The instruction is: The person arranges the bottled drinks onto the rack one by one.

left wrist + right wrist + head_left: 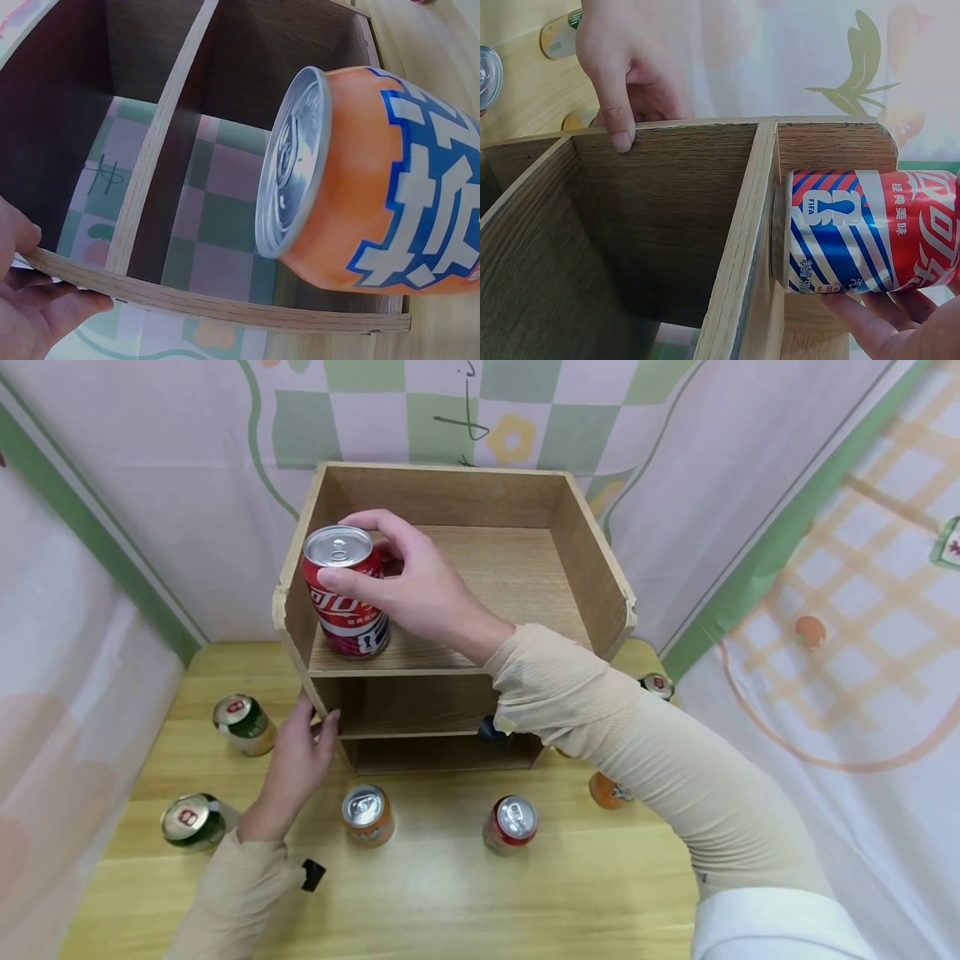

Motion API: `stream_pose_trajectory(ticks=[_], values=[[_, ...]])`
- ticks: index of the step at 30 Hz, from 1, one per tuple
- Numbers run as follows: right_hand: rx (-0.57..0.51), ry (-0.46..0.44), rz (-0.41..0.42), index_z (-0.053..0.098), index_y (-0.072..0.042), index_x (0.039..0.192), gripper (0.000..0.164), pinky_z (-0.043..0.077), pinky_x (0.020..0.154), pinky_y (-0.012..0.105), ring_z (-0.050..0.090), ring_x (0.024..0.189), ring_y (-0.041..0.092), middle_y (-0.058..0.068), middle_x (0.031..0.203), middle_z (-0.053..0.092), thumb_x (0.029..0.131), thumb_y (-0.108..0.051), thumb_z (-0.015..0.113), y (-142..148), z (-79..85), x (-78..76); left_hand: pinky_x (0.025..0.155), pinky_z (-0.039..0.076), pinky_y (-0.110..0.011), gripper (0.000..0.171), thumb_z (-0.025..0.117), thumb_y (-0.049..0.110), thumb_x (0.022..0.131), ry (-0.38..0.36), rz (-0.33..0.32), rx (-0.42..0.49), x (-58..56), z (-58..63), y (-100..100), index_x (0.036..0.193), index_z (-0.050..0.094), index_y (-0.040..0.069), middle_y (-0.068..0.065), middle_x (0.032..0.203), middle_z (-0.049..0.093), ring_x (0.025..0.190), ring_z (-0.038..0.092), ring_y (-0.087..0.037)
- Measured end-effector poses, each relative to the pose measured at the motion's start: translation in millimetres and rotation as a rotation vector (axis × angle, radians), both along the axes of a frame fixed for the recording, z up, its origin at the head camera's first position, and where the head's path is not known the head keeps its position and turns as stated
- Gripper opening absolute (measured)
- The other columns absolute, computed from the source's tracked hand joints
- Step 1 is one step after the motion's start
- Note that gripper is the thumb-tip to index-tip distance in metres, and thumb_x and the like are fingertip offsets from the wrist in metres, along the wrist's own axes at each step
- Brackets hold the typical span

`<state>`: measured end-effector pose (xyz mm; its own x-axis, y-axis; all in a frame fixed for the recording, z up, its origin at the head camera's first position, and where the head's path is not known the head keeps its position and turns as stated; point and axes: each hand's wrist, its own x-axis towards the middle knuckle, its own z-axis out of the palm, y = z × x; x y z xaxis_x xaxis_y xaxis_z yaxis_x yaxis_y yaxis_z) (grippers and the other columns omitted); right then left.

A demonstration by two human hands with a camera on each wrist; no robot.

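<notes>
A small wooden shelf unit (495, 568) with an open, walled top and two compartments below stands on the table. On the left front of its top board is a red cola can (348, 618), upright, held by my right hand (427, 585) with thumb and fingers around its upper part. The right wrist view shows the can (855, 232) with its base against the board. My left hand (296, 768) grips the unit's left side panel (225, 307), thumb inside and fingers outside. An orange soda can (352, 180) stands close to my left wrist.
Another red can (502, 839) stands in front of the unit. Two green-and-gold cans (258, 735) are on the left. At the right, an orange can (607, 792) and a further can (657, 685) are partly covered by my right arm. Patterned cloth (517, 410) surrounds the table.
</notes>
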<state>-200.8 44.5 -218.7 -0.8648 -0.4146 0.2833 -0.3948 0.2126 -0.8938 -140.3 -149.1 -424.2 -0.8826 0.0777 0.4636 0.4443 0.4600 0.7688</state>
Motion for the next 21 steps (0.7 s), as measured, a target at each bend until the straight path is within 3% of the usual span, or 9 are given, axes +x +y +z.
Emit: stream_pose_trajectory(ticks=[21], values=[[0.037,0.023,-0.048,0.054,-0.014,0.136,0.054,0.054,0.089,0.023,0.059,0.107,0.013,0.001,0.118,0.064,0.09,-0.027,0.08,-8.0,-0.9,-1.9,0.089,0.058,-0.054,0.039,0.054,-0.01,0.099,-0.021,0.005,-0.021,1.0,0.8,-0.5,0.138,0.046,-0.011,-0.036,0.132,0.056,0.117,0.059,-0.052]])
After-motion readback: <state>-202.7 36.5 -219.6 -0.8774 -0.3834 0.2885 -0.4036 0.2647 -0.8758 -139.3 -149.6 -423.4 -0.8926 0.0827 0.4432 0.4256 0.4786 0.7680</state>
